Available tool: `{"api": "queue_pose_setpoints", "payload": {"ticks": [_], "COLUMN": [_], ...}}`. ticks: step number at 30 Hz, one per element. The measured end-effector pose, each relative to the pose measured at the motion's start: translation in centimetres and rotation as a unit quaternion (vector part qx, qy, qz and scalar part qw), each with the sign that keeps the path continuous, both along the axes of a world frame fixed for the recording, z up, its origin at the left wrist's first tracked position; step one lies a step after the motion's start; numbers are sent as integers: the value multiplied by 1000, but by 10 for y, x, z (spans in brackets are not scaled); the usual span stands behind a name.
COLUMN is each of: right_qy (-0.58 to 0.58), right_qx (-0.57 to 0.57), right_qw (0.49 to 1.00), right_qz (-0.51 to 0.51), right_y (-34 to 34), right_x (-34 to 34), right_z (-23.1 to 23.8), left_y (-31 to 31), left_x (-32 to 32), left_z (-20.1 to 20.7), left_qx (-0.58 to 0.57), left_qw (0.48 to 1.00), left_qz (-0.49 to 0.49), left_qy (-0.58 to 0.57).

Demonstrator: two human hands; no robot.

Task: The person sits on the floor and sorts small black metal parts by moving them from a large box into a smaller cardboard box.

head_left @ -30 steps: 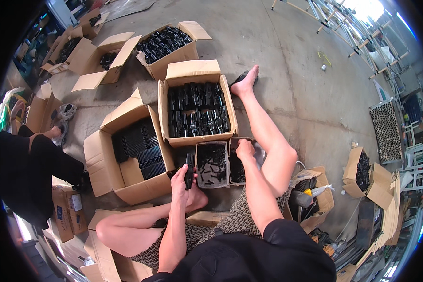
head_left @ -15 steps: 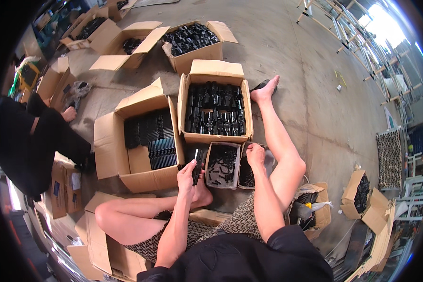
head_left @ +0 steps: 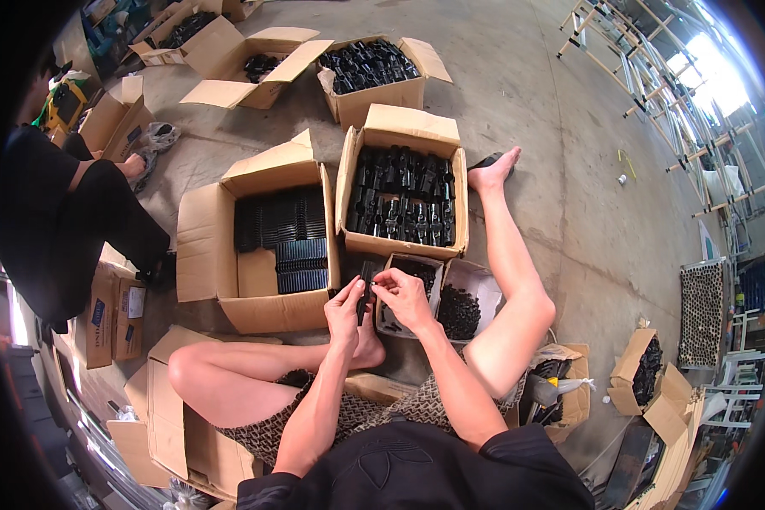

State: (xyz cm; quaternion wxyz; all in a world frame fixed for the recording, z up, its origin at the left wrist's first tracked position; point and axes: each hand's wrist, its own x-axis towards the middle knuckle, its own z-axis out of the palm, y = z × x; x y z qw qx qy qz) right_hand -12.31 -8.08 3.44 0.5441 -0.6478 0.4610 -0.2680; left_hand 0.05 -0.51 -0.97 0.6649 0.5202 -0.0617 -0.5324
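Note:
My left hand (head_left: 342, 313) grips a long black plastic part (head_left: 366, 287) and holds it upright over the small boxes' left side. My right hand (head_left: 404, 297) has its fingers pinched against the upper part of that piece. Whatever those right fingertips hold is too small to make out. Just beyond the right hand is a small open box (head_left: 417, 258) of little black pieces, partly hidden by the hand. Beside it stands a second small box (head_left: 483, 279) with a heap of small black pieces (head_left: 459, 313).
A carton (head_left: 200, 255) of stacked black parts stands left, another (head_left: 401, 246) of glossy black parts ahead. More cartons (head_left: 378, 100) lie farther off. A person in black (head_left: 102, 204) sits at left. Metal frames (head_left: 654, 102) stand at right, and a carton of tools (head_left: 580, 387) sits by my right leg.
My right hand has left the right small box and come to the black part in my left hand. The whole view has shifted slightly.

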Motion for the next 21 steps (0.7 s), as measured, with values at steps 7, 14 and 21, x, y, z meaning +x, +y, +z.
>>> {"api": "queue_pose_setpoints", "payload": {"ticks": [7, 14, 21], "right_qy": [-1, -13, -21], "right_qx": [-96, -61, -48], "right_qw": [995, 998, 997], "right_qz": [-7, -23, -48], "right_y": [3, 6, 11], "right_x": [0, -1, 3], "right_z": [-7, -13, -26], "left_y": [-1, -2, -1], "left_x": [-3, -2, -3], "left_z": [9, 11, 12], "left_qx": [4, 17, 31], "left_qw": [999, 998, 992], "left_qz": [10, 5, 2], "left_qy": [-32, -62, -120]}}
